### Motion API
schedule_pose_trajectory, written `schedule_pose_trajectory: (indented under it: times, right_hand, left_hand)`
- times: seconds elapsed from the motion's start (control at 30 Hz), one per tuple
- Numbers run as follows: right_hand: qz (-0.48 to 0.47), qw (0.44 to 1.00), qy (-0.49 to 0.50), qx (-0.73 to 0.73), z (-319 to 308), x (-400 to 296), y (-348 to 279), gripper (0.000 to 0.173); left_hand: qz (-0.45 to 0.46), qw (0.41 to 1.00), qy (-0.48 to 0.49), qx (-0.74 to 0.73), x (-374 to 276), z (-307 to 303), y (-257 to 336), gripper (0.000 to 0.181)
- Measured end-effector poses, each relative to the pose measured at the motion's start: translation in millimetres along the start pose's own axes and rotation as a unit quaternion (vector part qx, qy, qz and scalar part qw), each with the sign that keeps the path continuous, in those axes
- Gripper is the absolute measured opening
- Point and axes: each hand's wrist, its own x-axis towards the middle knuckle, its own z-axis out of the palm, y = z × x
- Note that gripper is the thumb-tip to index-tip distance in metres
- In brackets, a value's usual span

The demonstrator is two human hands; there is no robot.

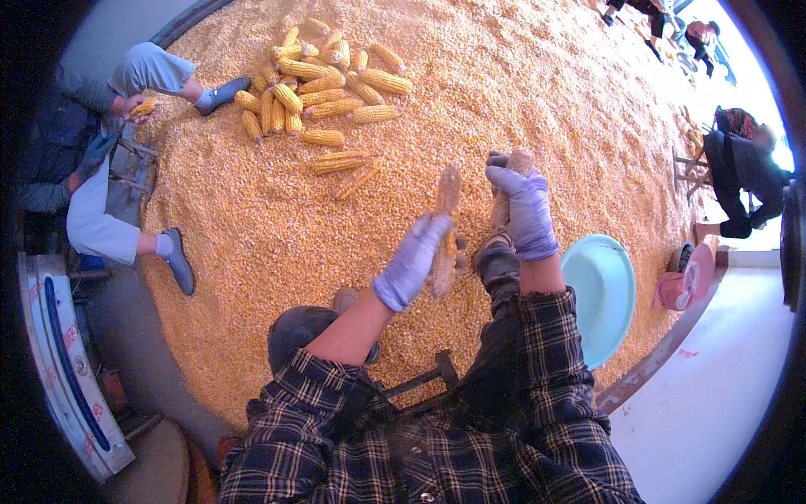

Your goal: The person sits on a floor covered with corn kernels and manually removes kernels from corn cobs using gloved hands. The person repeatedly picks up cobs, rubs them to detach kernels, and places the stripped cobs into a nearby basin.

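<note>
My left hand [415, 258], in a pale glove, grips a mostly stripped corn ear [448, 189] with some yellow kernels left along its side. To its right, my right hand [524, 205] wears a similar glove with dark fingertips and is closed around a bare corncob [520, 161]. The two hands are apart, above a wide bed of loose corn kernels [283, 246]. Farther out lies a heap of unshelled corn ears [321, 82]. Two more corn ears [343, 162] rest nearer to me, one of them partly stripped.
A light-blue plastic basin [601, 296] stands by my right arm. On the left sits a person [94, 157] with an ear in one hand. Another person [743, 164] sits at the right, near a pink container [686, 280]. More people [686, 31] are at the far right.
</note>
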Motion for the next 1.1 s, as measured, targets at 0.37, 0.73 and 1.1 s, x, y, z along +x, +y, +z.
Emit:
schedule_pose_trajectory:
  times: [0.37,0.73,1.1]
  right_hand:
    - [0.001,0.98,-0.173,-0.101,25,-26,12,0.04]
    - [0.039,0.997,-0.061,-0.013,22,-16,5,0.015]
    - [0.04,0.997,-0.068,-0.018,27,-14,8,0.012]
  left_hand:
    - [0.044,0.998,0.037,-0.007,2,9,19,0.055]
    - [-0.002,0.999,0.036,-0.014,-1,2,20,0.052]
    - [-0.033,0.998,-0.002,-0.046,-3,0,22,0.049]
